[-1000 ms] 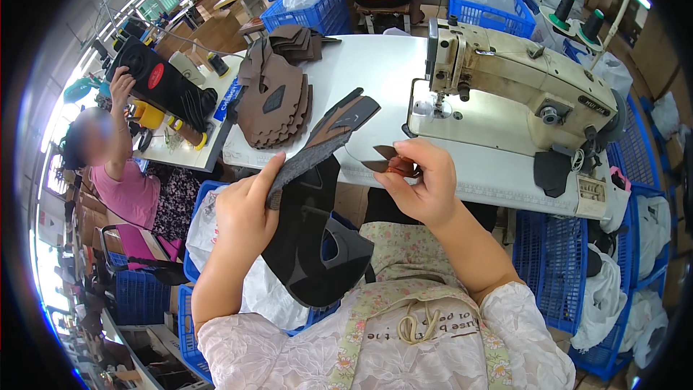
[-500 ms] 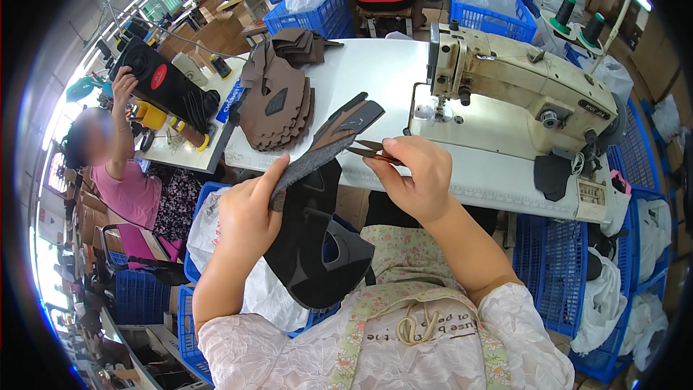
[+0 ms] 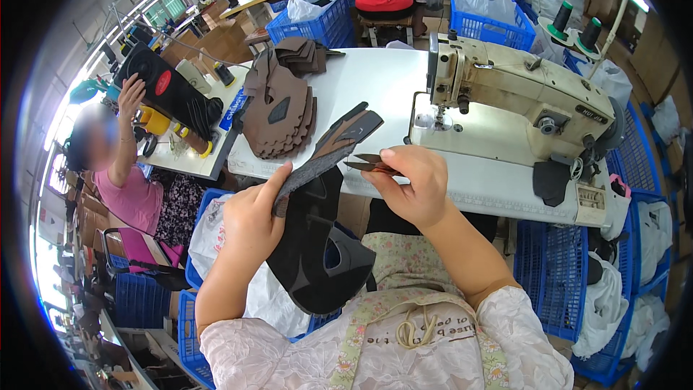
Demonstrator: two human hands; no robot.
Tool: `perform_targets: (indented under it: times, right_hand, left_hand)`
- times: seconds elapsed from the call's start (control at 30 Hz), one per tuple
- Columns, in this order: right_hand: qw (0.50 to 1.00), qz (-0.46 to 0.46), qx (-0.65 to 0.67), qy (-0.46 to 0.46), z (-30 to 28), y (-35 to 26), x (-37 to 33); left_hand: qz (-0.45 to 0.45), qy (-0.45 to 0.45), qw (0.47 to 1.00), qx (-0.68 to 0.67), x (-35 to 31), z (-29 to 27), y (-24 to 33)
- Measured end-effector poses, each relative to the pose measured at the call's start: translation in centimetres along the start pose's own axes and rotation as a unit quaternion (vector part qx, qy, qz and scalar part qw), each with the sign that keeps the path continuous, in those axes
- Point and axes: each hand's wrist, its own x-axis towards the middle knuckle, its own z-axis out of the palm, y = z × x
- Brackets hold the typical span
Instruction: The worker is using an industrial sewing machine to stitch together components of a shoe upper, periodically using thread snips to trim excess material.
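Over her lap, left hand (image 3: 253,220) pinches the shoe upper (image 3: 321,159); right hand (image 3: 411,188) grips snips (image 3: 372,164) — a slip could nick the fabric.

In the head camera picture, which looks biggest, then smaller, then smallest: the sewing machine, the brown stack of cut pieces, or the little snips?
1. Sewing machine, it looks the largest.
2. Brown stack of cut pieces on the white table, clearly smaller.
3. Snips in the right hand, the smallest, though nearer the camera than both others.
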Motion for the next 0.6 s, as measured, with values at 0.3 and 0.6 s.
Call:
perform_targets:
  times: [0.3, 0.6]
  right_hand:
    - [1.0, -0.014, -0.022, -0.017, -0.2, -0.1, 0.3]
    - [1.0, -0.005, -0.008, -0.03, -1.4, -0.9, 0.1]
  left_hand:
    - [0.001, -0.012, 1.0, 0.003, 0.0, -0.2, 0.2]
    - [-0.018, -0.021, 1.0, -0.003, 0.0, -0.6, 0.1]
